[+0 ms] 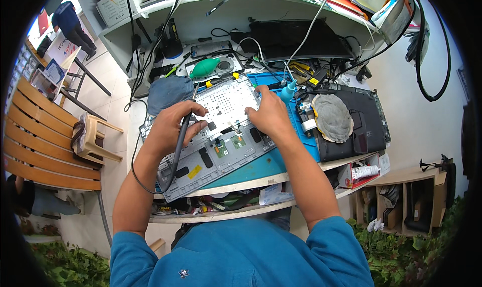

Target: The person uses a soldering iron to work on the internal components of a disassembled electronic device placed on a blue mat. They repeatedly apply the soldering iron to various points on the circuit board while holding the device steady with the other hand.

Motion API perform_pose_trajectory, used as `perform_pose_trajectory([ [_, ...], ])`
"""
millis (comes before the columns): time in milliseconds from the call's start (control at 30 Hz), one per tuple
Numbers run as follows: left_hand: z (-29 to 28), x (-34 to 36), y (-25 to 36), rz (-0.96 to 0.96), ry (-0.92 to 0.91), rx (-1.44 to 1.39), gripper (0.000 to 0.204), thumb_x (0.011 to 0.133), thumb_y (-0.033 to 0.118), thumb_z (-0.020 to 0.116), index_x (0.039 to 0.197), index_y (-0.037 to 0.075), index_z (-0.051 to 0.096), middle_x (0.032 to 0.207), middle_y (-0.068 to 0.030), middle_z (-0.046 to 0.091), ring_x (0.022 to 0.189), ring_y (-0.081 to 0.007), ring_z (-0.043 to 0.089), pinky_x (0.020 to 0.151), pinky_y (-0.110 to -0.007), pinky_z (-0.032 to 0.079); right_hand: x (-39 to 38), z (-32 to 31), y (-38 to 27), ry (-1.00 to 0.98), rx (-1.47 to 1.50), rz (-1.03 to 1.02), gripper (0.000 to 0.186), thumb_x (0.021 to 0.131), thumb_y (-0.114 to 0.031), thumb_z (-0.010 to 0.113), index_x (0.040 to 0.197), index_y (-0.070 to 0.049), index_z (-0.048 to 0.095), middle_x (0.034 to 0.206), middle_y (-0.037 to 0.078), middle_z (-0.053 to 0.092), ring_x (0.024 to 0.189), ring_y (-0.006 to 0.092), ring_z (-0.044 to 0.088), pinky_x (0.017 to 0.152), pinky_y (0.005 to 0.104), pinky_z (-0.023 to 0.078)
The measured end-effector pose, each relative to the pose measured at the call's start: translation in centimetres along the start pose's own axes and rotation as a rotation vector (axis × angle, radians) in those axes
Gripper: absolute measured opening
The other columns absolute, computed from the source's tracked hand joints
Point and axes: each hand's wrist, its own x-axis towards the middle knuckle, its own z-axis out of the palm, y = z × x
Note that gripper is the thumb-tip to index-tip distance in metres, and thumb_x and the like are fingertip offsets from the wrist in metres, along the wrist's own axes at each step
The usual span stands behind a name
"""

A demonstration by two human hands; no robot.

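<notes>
A silver perforated keyboard backing plate point(227, 105) lies on a grey laptop palm-rest case point(206, 165), tilted across the bench. My left hand point(173, 124) is closed around a black soldering iron point(181, 139), its slim tip pointing away from me. The thumb and fingers of that hand are also at the plate's left side; whether they press on it I cannot tell. At the plate's right edge my right hand point(271, 113) is closed, thumb on top and forefinger stretched along the edge. The iron's cable loops below my left wrist.
Under the case is a blue mat point(241, 172). Behind lie a green blower bulb point(205, 67), a grey-blue cloth point(168, 93) and a dark monitor point(296, 38). A light-blue bottle point(288, 92) and a black laptop point(359, 113) bearing a round grey pad point(332, 118) are at right. Cables hang overhead.
</notes>
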Motion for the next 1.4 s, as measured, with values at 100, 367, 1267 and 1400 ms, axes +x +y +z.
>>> perform_pose_trajectory([
  [100, 0.0, -0.5, -0.3, -0.003, -0.003, 0.014, 0.024, 0.091, 0.006, 0.087, 0.108, 0.006, 0.070, 0.117, -0.0149, 0.082, 0.114, -0.0283, 0.079, 0.101, -0.039, 0.059, 0.2, -1.2, -0.7, -0.106, -0.087, 0.015, 0.063, 0.088, -0.024, 0.084, 0.137, 0.007, 0.058, 0.125, 0.035, 0.071, 0.121, 0.0495, 0.070, 0.106, 0.0546, 0.056],
  [367, -1.8, -2.4, -0.1, -0.040, -0.019, 0.243, 0.030, 0.089, 0.012, 0.090, 0.110, 0.007, 0.070, 0.118, -0.0147, 0.081, 0.112, -0.0331, 0.078, 0.099, -0.041, 0.060, -0.6, -0.7, -0.1, -0.058, -0.164, -0.044, 0.056, 0.093, -0.026, 0.082, 0.131, 0.008, 0.059, 0.120, 0.032, 0.073, 0.115, 0.0480, 0.072, 0.101, 0.0549, 0.058],
  [1267, -8.9, -7.4, -8.0, -0.389, 0.130, 0.180, 0.028, 0.091, -0.010, 0.073, 0.114, 0.001, 0.064, 0.099, -0.0100, 0.079, 0.087, -0.0180, 0.074, 0.082, -0.031, 0.057, -0.8, -0.7, 0.1, -0.072, -0.247, -0.111, 0.053, 0.096, -0.029, 0.081, 0.126, 0.009, 0.061, 0.117, 0.033, 0.072, 0.111, 0.0486, 0.073, 0.096, 0.0548, 0.060],
  [1400, -9.0, -6.4, -8.5, -0.421, 0.195, 0.162, 0.026, 0.091, -0.011, 0.071, 0.112, 0.001, 0.063, 0.100, -0.0084, 0.080, 0.083, -0.0151, 0.072, 0.080, -0.030, 0.056, -0.7, -0.7, 0.2, -0.072, -0.222, -0.080, 0.051, 0.095, -0.027, 0.080, 0.124, 0.011, 0.063, 0.116, 0.035, 0.072, 0.110, 0.0512, 0.072, 0.098, 0.0564, 0.058],
])
